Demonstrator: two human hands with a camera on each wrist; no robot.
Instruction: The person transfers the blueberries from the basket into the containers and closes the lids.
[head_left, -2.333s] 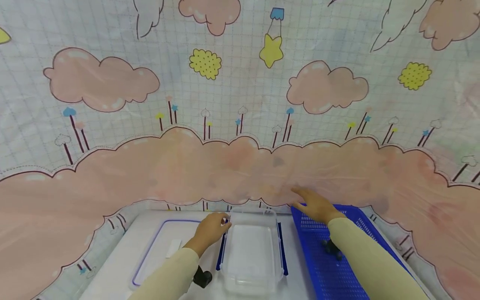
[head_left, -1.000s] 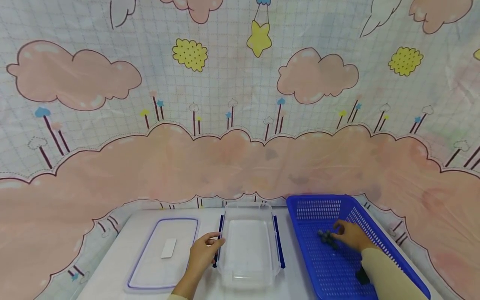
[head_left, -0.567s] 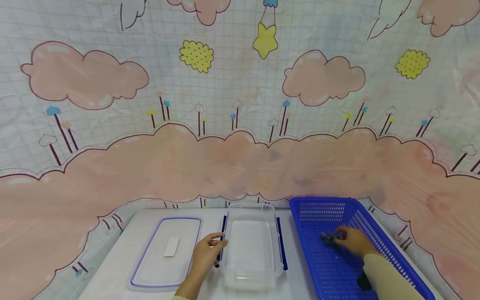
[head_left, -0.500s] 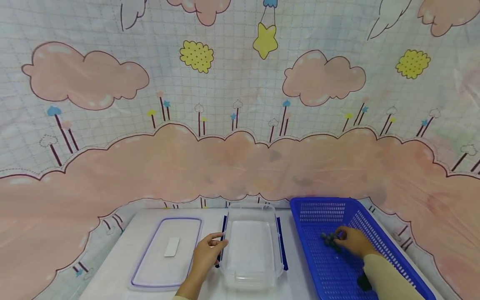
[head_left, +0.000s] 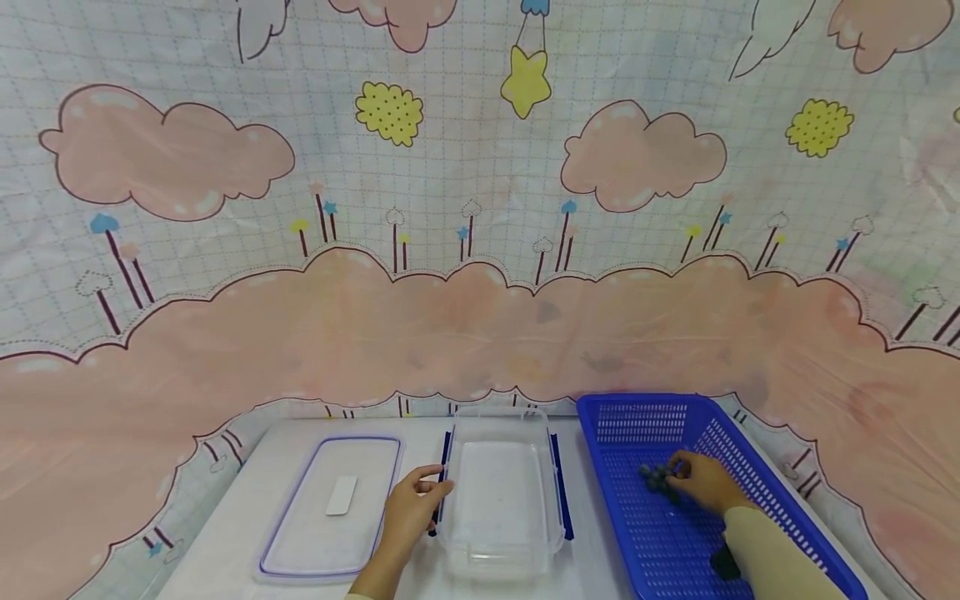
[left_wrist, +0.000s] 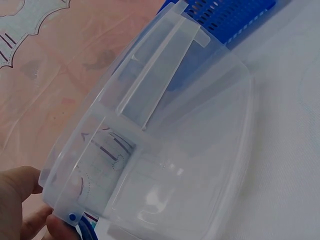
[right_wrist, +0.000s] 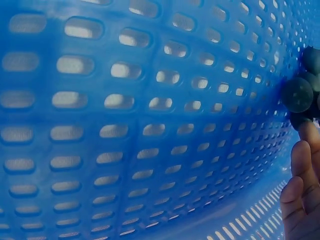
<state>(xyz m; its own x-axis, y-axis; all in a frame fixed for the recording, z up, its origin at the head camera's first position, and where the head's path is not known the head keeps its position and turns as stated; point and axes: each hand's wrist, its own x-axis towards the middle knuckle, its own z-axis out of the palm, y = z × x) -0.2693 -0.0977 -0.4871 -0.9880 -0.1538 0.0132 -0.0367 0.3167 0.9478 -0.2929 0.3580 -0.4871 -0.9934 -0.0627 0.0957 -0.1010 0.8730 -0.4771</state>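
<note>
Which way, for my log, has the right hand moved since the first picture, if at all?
Yes: the right hand moved rightward and nearer from the basket's far edge, to the dark cluster.

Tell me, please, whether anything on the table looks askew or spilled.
Nothing stands out: the clear container sits open, the blue-rimmed lid lies flat beside it, and the dark cluster is inside the blue basket.

Tabletop setup, can't tell if home or studio: white worktop point(head_left: 225, 542) in front of a cartoon-print sheet point(head_left: 465, 333) with pink clouds point(head_left: 645, 158) and a yellow star point(head_left: 526, 83)
</note>
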